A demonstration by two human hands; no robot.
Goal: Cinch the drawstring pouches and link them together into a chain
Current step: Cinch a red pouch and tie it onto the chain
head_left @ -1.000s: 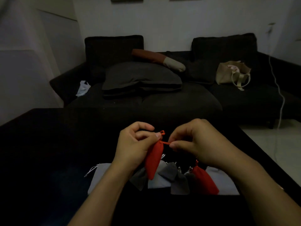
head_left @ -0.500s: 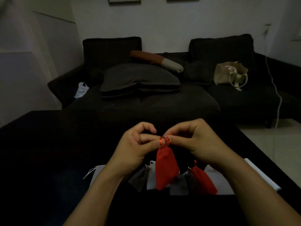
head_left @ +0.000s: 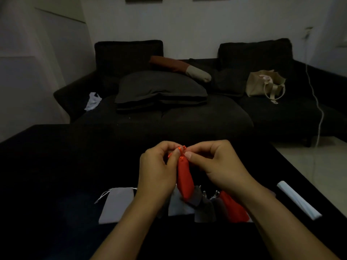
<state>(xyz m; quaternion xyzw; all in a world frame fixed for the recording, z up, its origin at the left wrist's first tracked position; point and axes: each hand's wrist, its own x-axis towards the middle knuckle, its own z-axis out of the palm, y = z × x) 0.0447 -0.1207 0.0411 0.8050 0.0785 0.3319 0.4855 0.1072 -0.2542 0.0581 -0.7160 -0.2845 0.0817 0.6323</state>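
Nearest, on the dark table (head_left: pixel 47 184): a row of pouches lying flat. Light grey pouch (head_left: pixel 117 204) at the left end, white cord trailing; a pale pouch (head_left: pixel 178 206); dark grey pouches (head_left: pixel 203 205) overlapping; second red pouch (head_left: pixel 231 208) partly under the right forearm. White folded strip (head_left: pixel 298 202) off to the right, well apart.

Held above the row: red pouch (head_left: pixel 185 178), hanging mouth-up. Left hand (head_left: pixel 159 169), fingers curled, pinching the neck. Right hand (head_left: pixel 216 164), thumb and forefinger nipped narrow on the orange drawstring (head_left: pixel 181 148) at the mouth.

Risk, as judged: the cord is thin and the light poor; a pinch slipping off would let the mouth slacken, or a loop could snag before linking.

Beyond: dark sofa (head_left: pixel 187 119), grey cushion (head_left: pixel 161 87), beige tote bag (head_left: pixel 262 83).
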